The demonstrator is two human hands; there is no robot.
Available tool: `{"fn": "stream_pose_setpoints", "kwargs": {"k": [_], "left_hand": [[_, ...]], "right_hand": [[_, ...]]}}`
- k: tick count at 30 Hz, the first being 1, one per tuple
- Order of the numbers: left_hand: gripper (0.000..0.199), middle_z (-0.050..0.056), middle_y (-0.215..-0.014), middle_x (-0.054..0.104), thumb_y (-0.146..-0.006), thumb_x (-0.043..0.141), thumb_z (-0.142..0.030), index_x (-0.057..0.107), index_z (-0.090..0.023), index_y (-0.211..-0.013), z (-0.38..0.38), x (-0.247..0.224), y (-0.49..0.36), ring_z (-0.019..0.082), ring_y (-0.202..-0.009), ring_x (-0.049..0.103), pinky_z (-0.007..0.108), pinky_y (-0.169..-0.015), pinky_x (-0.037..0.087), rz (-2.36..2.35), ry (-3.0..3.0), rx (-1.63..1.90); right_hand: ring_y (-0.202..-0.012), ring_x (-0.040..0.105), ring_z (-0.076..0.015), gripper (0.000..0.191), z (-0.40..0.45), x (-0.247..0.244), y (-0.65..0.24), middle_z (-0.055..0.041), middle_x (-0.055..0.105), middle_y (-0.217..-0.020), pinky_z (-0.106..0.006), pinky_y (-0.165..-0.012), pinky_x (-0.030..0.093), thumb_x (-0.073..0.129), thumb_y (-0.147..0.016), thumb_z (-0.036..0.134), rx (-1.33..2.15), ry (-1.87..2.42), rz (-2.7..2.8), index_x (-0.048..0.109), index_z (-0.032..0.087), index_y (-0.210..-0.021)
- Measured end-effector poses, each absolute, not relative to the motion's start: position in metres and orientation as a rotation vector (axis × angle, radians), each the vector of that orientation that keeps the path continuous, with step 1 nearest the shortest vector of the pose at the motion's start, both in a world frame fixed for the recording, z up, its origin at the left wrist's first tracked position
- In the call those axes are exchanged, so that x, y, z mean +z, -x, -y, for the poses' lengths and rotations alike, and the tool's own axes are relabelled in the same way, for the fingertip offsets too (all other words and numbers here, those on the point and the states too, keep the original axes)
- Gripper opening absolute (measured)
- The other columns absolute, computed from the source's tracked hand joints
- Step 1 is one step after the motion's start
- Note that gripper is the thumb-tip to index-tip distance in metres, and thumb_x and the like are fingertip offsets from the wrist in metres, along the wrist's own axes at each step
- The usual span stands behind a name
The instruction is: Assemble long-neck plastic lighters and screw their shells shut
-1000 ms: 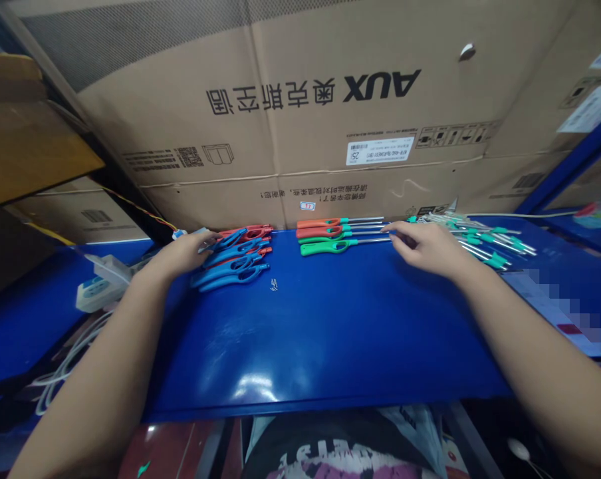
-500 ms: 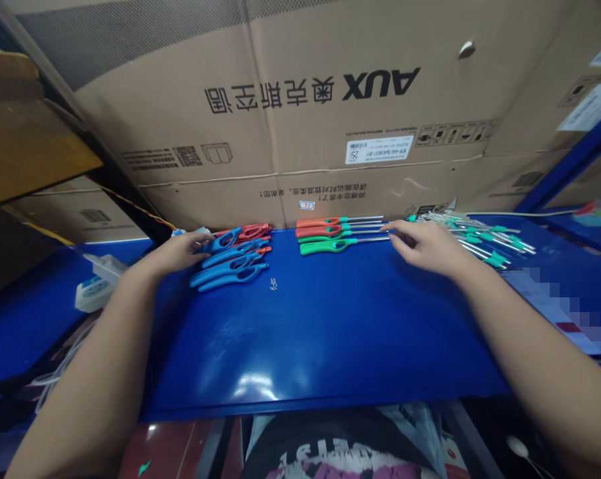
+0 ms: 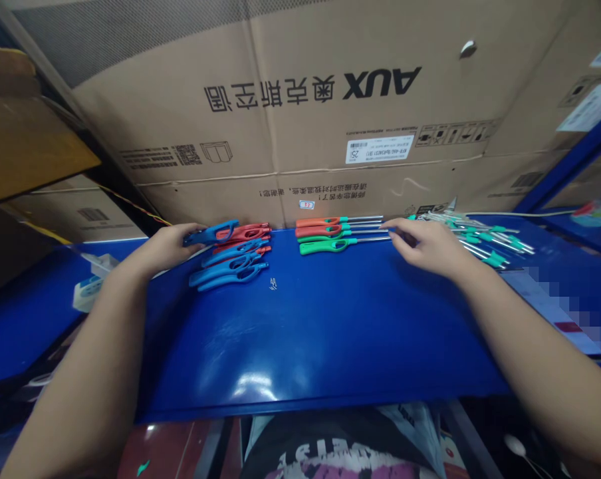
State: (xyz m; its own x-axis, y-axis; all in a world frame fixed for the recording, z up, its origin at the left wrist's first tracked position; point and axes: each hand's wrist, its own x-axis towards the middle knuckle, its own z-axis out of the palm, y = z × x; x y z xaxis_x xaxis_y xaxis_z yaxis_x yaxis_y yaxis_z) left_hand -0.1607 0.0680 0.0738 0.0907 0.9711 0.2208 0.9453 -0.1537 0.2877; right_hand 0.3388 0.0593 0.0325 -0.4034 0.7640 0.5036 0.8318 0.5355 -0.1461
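The left hand (image 3: 165,251) has its fingers closed around the grip end of a blue handle (image 3: 211,234), near the far left corner of the surface (image 3: 325,332). Held by that end, the handle leaves its loop uncovered and pointing right, above or against the pile; actual contact is unclear. Beside it lie red handles (image 3: 245,233) and blue handles (image 3: 233,273), grips left and loops right, an arrangement that probably makes each easy to pick up by the grip.

At the middle of the far edge, orange and green lighters (image 3: 325,247) lie in a close row, their metal rods pointing right. The shared direction likely keeps the rods from crossing. The right hand (image 3: 427,247) is at the rod tips, with thumb and forefinger bent and a narrow gap between them; whether they pinch anything cannot be told.

To its right, loose rods with teal ends (image 3: 500,233) overlap in an uneven pile towards the far right corner, apparently within short reach of that hand. A large cardboard box (image 3: 290,40) stands behind the surface, backing the row.
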Motion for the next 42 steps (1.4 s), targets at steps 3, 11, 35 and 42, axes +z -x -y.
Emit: {"fn": "stream_pose_setpoints", "kwargs": {"k": [3, 11, 35, 42], "left_hand": [[0.058, 0.011, -0.128, 0.070, -0.087, 0.059, -0.052, 0.063, -0.014, -0.132, -0.049, 0.084, 0.122, 0.032, -0.114, 0.065, 0.044, -0.104, 0.048, -1.910, -2.348, 0.586], [0.043, 0.010, -0.128, 0.067, -0.097, 0.054, -0.028, 0.059, -0.026, -0.139, 0.015, 0.019, -0.011, 0.027, -0.118, 0.065, 0.041, -0.104, 0.051, -1.066, -2.455, 0.432], [0.046, 0.010, -0.119, 0.066, -0.091, 0.068, -0.031, 0.058, -0.019, -0.134, 0.003, -0.020, -0.006, 0.023, -0.100, 0.067, 0.040, -0.091, 0.055, -1.155, -2.405, 0.716], [0.034, 0.011, -0.119, 0.069, -0.095, 0.065, -0.033, 0.063, -0.018, -0.125, -0.001, -0.024, -0.005, 0.025, -0.110, 0.065, 0.042, -0.097, 0.054, -1.061, -2.507, 0.776]], "right_hand": [[-0.070, 0.064, -0.0175, 0.027, -0.046, 0.037, -0.319, -0.0081, 0.071, -0.104, -0.034, -0.071, 0.052, 0.050, -0.094, 0.027, -0.036, 1.100, 2.203, 0.069, 0.024, -0.113], [-0.089, 0.064, -0.0173, 0.018, -0.017, 0.026, -0.280, -0.0057, 0.062, -0.116, -0.029, -0.074, 0.049, 0.062, -0.094, 0.040, 0.338, 0.715, 2.678, 0.067, 0.025, -0.103], [-0.078, 0.062, -0.0171, 0.022, -0.044, 0.003, -0.305, -0.0063, 0.071, -0.088, -0.028, -0.072, 0.047, 0.051, -0.100, 0.032, 0.315, 0.962, 2.266, 0.067, 0.018, -0.092], [-0.062, 0.054, -0.0120, 0.029, -0.033, 0.015, -0.307, -0.0014, 0.065, -0.069, -0.024, -0.058, 0.041, 0.056, -0.095, 0.038, 0.943, 0.947, 2.554, 0.069, 0.016, -0.081]]}}
